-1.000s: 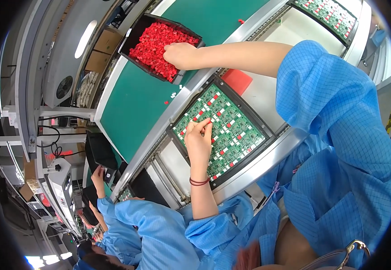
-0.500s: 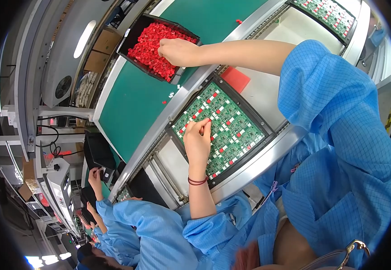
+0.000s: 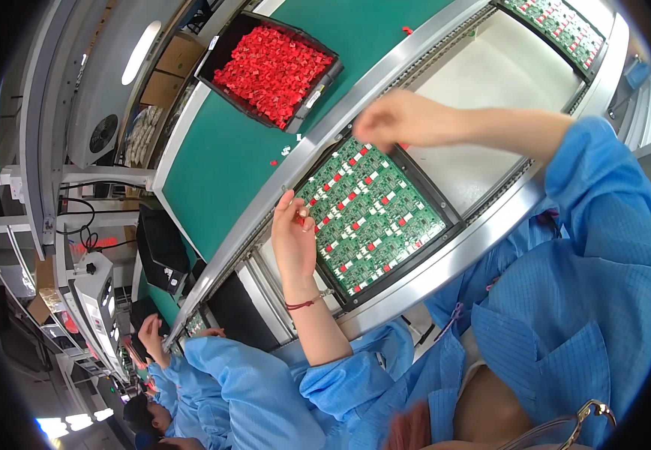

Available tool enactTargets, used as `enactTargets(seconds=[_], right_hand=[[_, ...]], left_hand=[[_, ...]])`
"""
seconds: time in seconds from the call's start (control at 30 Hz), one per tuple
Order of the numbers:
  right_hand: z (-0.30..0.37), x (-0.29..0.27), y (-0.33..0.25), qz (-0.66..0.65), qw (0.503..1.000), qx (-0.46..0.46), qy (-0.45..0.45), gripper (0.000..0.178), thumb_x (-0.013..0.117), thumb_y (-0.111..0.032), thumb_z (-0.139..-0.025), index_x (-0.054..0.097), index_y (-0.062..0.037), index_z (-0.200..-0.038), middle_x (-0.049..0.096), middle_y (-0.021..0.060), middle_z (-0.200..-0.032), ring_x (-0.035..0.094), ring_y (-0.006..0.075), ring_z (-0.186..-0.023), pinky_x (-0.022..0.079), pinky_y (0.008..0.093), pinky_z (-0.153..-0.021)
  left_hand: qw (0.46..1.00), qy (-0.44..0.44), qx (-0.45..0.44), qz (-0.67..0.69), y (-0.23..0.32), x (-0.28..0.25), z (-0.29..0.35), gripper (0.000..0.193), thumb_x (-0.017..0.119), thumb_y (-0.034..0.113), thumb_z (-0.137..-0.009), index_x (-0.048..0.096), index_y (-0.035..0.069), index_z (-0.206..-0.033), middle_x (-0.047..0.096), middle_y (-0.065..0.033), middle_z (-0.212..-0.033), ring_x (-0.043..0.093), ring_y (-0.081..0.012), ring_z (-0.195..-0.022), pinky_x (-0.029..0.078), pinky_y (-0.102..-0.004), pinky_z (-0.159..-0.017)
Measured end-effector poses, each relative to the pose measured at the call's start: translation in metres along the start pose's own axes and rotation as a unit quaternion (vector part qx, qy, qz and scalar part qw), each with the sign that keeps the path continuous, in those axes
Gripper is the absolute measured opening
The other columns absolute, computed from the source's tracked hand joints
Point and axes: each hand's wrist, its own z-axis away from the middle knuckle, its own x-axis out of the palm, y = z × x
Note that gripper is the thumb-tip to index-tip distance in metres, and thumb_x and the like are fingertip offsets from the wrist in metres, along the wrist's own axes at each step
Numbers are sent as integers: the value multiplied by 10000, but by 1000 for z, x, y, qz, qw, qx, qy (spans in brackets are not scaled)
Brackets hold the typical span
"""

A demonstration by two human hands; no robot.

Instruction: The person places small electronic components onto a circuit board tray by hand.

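From where one stands: populated circuit boards [image 3: 374, 225], smooth green laminate with a slight sheen, in a matt black frame [image 3: 429, 182]. Conveyor rail [image 3: 445, 264]: smooth, silvery, softly glossy metal. Red connectors [image 3: 269, 71]: plastic. Bin [image 3: 328, 81]: smooth black plastic. Worktop [image 3: 217, 169]: smooth, matt green. Smock [image 3: 550, 307]: creased, fine-gridded blue cloth. Carton [image 3: 175, 56]: matt brown cardboard.
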Motion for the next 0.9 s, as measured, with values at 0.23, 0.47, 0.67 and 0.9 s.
enactTargets(seconds=[0.23,0.47,0.67,0.9], right_hand=[[30,3,22,-422,879,192,-109,228,537,-194,-876,582,10,-966,612,40,-861,610,108,-703,526,263,-707],[28,-2,25,-437,874,191,-90,211,548,-144,-865,565,11,-1007,615,59,-872,610,120,-786,510,249,-760],[29,7,23,-378,904,176,-99,221,560,-132,-856,560,-4,-1036,608,54,-866,604,113,-793,505,243,-766],[30,15,19,-363,911,189,-44,235,577,-131,-845,558,-11,-1046,610,67,-869,609,123,-792,513,255,-748]], left_hand=[[997,-15,38,-58,-2,-9,0,211,465,47,-863,500,-26,-1058,509,-60,-878,435,-87,-700,345,-192,-543],[996,55,20,62,4,-9,-3,181,471,38,-867,491,-40,-1029,518,-98,-928,472,-94,-747,384,-185,-581],[996,-63,-55,6,-1,-8,4,175,469,87,-882,506,-22,-1014,518,-62,-861,428,-73,-642,326,-172,-479],[989,-85,-98,-65,0,-1,8,231,424,84,-876,488,3,-1082,556,-72,-925,434,-67,-647,325,-183,-494]])
